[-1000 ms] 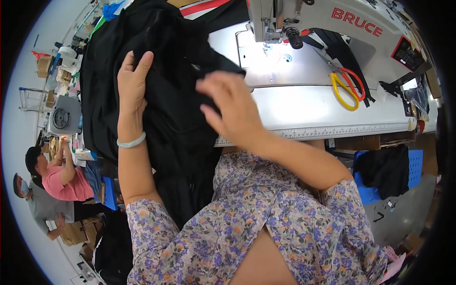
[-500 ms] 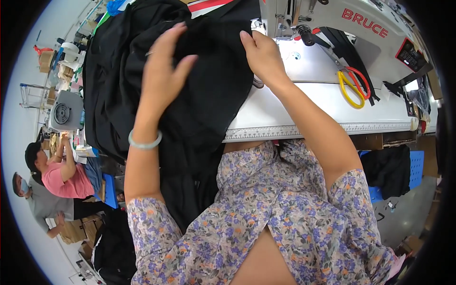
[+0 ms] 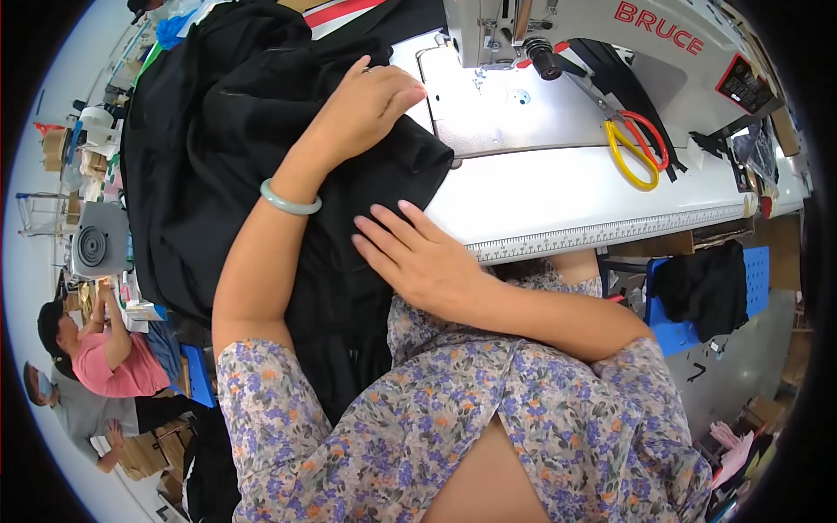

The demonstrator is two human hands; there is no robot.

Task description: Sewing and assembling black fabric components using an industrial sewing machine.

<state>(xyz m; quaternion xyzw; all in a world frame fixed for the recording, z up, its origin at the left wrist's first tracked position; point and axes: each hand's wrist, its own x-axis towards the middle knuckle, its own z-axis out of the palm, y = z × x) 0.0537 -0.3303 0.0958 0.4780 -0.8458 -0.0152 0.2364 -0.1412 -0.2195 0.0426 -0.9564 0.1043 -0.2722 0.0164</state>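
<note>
A large heap of black fabric (image 3: pixel 218 174) covers the left part of the sewing table and hangs over its front edge. My left hand (image 3: pixel 370 109) is above the fabric near its right border, with loosely bent fingers. Its thumb points right, toward the machine's metal plate, and some fingers are partly hidden. I see no cloth gripped in it. My right hand (image 3: pixel 427 266) lies palm down with fingers stretched over the fabric's lower part, near the table's front edge. Beside the fabric's folded corner stands a white sewing machine (image 3: pixel 593 44), its lamp lighting the plate (image 3: pixel 488 109).
Scissors (image 3: pixel 635 152) with red and yellow handles lie below the machine arm, next to a black zipper strip (image 3: pixel 628 83). A measuring tape (image 3: pixel 610 231) runs along the table's front edge. More black fabric rests on a blue stool (image 3: pixel 757 279). Two people (image 3: pixel 109 357) are at far left.
My right hand has let go of the fabric's far right edge and come down onto its near part. My left hand has moved right. The fabric's edge has shifted left, uncovering the metal plate.
</note>
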